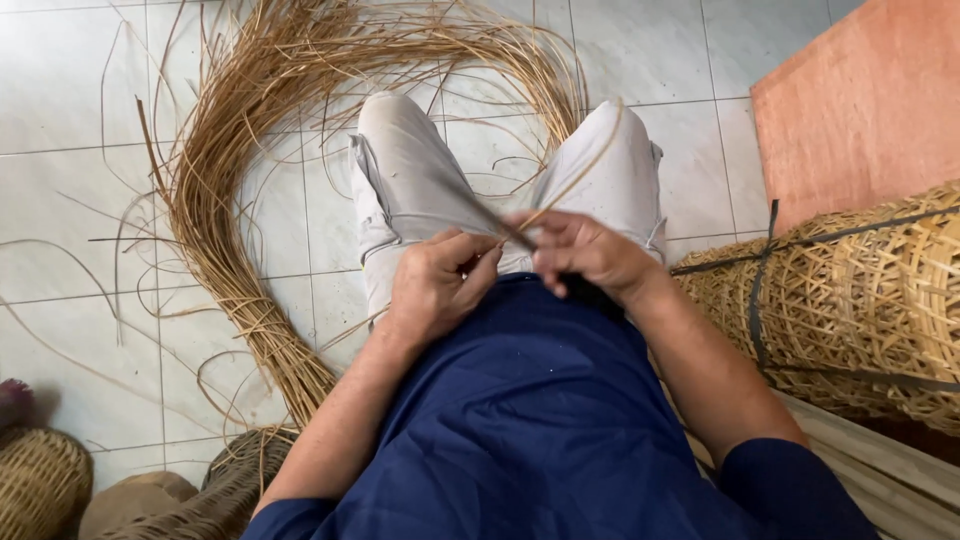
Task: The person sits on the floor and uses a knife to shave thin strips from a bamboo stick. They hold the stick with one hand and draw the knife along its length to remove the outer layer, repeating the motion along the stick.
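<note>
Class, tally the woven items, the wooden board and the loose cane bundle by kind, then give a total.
Woven cane items: 3 (tan roll of woven cane mesh, round woven basket, dark woven piece)
Reddish wooden board: 1
Curved bundle of tan cane strands: 1
Total: 5

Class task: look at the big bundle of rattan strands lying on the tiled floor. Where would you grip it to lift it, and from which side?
Probably grip the rattan bundle at its tight, gathered lower stretch, left of the person's left hand. There the strands run packed together; the upper arc fans out loose. Come from above and from the open tile side, since the person's legs block the other.
</note>
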